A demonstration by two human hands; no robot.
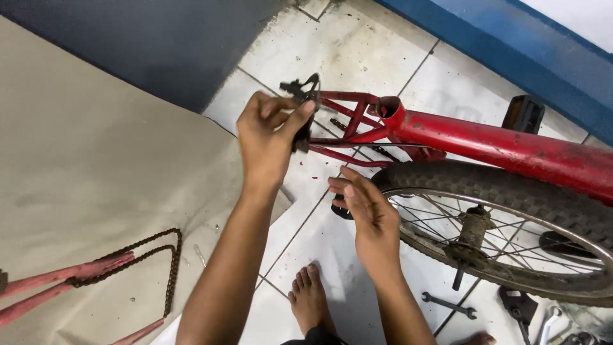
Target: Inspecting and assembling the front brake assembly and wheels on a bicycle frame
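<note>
A red bicycle frame [485, 144] lies on its side on the white tiled floor. My left hand [271, 137] is closed on the black rear dropout end [305, 89] of the frame at the upper middle. My right hand [367, 217] hovers open just below, fingers spread, beside the black tyre of a loose spoked wheel [511, 191] that lies against the frame. It holds nothing.
A rusty chain [150, 252] lies on brown cardboard [96, 166] at left, draped over a faded red frame part [57, 278]. A spanner [450, 305] and other tools [520, 306] lie at the lower right. My bare foot [310, 300] rests on the tiles. A blue wall base [511, 45] runs along the top right.
</note>
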